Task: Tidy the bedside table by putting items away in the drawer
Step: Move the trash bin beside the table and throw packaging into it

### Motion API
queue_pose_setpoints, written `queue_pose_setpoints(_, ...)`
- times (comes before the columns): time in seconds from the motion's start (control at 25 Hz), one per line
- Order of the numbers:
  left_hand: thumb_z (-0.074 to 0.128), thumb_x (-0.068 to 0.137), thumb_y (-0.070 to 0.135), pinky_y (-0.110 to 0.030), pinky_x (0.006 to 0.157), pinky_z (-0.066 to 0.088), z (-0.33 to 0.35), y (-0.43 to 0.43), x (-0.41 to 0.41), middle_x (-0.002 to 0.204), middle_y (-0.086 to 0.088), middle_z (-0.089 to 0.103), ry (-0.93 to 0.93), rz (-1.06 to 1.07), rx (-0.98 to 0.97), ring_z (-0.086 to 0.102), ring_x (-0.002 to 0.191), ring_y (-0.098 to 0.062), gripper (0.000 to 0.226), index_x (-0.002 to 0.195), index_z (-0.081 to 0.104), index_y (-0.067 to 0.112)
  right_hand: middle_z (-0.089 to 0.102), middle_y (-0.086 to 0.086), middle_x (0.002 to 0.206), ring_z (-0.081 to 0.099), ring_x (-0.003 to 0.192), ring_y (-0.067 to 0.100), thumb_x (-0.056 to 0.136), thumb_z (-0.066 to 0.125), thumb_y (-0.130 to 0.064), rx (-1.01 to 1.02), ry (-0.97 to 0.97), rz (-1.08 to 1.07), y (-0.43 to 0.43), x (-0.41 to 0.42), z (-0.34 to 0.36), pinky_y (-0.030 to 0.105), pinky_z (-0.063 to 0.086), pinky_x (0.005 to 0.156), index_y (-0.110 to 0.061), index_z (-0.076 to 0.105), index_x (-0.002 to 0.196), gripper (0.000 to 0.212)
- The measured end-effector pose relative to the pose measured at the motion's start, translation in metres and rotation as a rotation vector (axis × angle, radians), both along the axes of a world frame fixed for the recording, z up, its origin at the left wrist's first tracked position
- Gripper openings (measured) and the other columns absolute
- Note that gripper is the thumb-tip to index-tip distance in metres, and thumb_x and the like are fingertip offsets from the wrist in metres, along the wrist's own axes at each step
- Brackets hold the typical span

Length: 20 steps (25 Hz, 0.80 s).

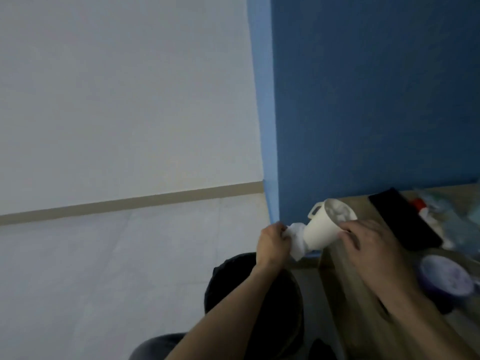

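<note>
Left hand curls round a tissue; right hand grips a tilted mug above the wooden table's edge. Blue wall beyond the fingertips, black bin beneath.

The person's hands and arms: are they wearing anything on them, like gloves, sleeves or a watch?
Both are bare. The left hand and right hand wear no gloves, and the left forearm and right forearm show no sleeve up to the frame edge. No watch or bracelet shows at either wrist. Rings: too blurred to tell.
</note>
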<state>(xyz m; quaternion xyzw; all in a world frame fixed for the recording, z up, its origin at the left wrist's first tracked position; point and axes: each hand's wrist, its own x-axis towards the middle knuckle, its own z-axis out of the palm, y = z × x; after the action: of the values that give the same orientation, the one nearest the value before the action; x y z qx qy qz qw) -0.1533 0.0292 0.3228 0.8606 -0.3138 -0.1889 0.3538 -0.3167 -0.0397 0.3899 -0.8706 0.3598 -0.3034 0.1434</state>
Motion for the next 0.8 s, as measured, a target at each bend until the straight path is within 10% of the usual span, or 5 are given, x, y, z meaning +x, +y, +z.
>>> queue_pose_setpoints(0.2,0.049,0.080,0.013,-0.031,0.081,0.051,-0.035,0.105,0.050,0.108,-0.014,0.069,0.135,0.159,0.185,0.064,0.099,-0.030,0.030,0.105,0.064,0.010,0.064,0.008,0.062,0.060,0.059,0.028,0.062,0.077,0.000,0.148,0.268,0.219,0.068,0.060,-0.089,0.032,0.047,0.049,-0.010,0.065,0.065,0.016)
queue_pose_setpoints(0.36,0.053,0.078,0.038,-0.047,0.108,0.035,-0.052,0.130,0.065,0.136,-0.006,0.053,0.280,0.075,0.420,0.047,0.126,-0.031,0.056,0.133,0.047,0.029,0.060,0.007,0.117,0.054,0.109,0.023,0.080,0.066,-0.020,0.402,0.388,0.226,0.084,0.071,-0.126,0.033,0.044,0.090,-0.013,0.058,0.117,0.039)
queue_pose_setpoints(0.48,0.049,0.086,0.037,-0.055,0.113,0.020,-0.051,0.113,0.064,0.140,-0.007,0.048,0.189,-0.027,0.404,0.031,0.136,-0.029,0.052,0.136,0.046,0.024,0.064,0.017,0.111,0.058,0.105,0.033,0.074,0.069,-0.006,0.366,0.260,0.177,0.069,0.067,-0.116,0.036,0.044,0.091,-0.003,0.062,0.109,0.036)
queue_pose_setpoints(0.8,0.054,0.091,0.020,-0.025,0.095,0.041,0.001,-0.038,-0.020,0.135,-0.012,0.053,0.277,-0.328,0.059,0.052,0.121,-0.026,0.040,0.131,0.051,0.014,0.067,0.016,0.098,0.062,0.090,0.029,0.075,0.064,0.004,0.130,-0.098,-0.142,-0.046,-0.026,-0.010,0.030,0.042,0.079,-0.002,0.065,0.100,0.026)
